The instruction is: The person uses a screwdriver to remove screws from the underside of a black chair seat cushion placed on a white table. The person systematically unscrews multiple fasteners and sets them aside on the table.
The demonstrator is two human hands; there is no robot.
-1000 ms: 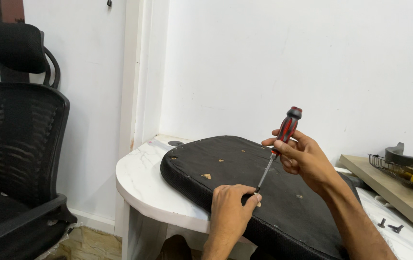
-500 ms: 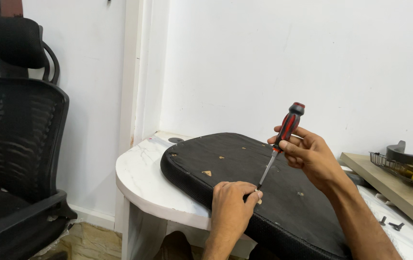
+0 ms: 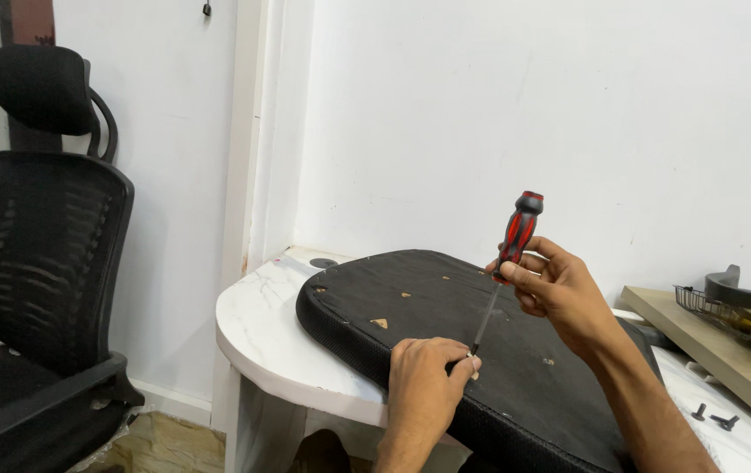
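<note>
On the bench | seat cushion laid underside up | screwdriver gripped by right hand | tip steadied by left hand fingers, pinched | screw not yet seated; two loose bolts beside cushion.

Matt black fabric seat cushion, glossy marble-look table — screwdriver, metal shaft.

No packages, labels, signs or screens visible anywhere around the black padded seat cushion lying on the white marble-patterned table.
</note>
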